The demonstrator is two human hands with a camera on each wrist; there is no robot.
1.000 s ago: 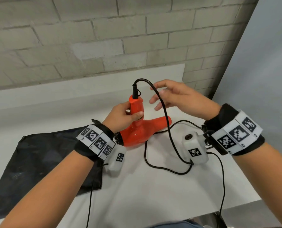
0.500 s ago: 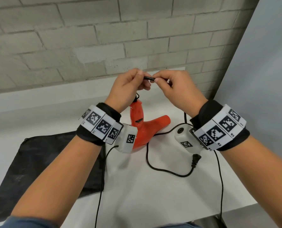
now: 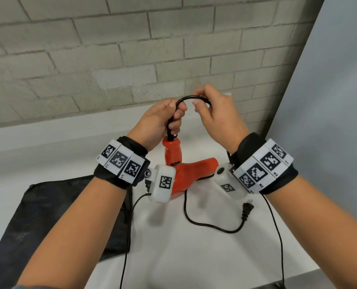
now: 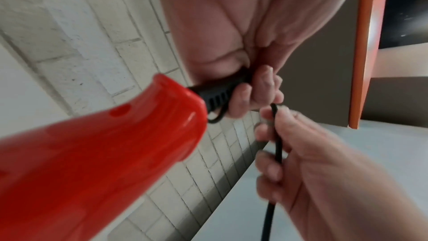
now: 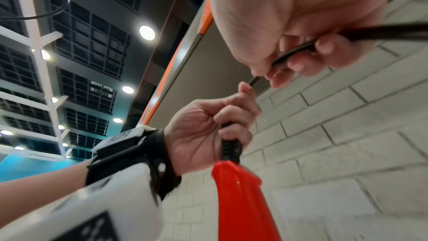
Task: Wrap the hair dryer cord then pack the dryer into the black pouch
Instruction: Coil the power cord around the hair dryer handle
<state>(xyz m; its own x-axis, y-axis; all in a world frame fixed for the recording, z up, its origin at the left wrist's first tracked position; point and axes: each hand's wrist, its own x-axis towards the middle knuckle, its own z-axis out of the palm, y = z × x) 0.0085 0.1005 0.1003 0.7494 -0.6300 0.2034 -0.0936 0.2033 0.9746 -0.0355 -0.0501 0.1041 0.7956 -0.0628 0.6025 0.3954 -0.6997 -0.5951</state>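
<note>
The red hair dryer [image 3: 180, 163] rests on the white table [image 3: 173, 257] with its handle pointing up. My left hand [image 3: 163, 122] grips the black strain relief [image 4: 217, 89] and cord just above the handle. My right hand [image 3: 213, 113] pinches the black cord [image 3: 191, 99] a short way along, so the cord arches between both hands. The rest of the cord [image 3: 204, 224] loops over the table to the plug [image 3: 246, 209]. The black pouch [image 3: 54, 222] lies flat at the left, partly under my left forearm.
A grey brick wall [image 3: 131, 59] rises right behind the table. A pale grey panel [image 3: 329, 101] closes off the right side. Thin black cables [image 3: 277, 236] hang from the wrist cameras across the table. The table's front edge runs at lower right.
My left hand left the dryer handle, rose and took the cord at its root. My right hand closed on the cord, and both hands now hold a short arch of it.
</note>
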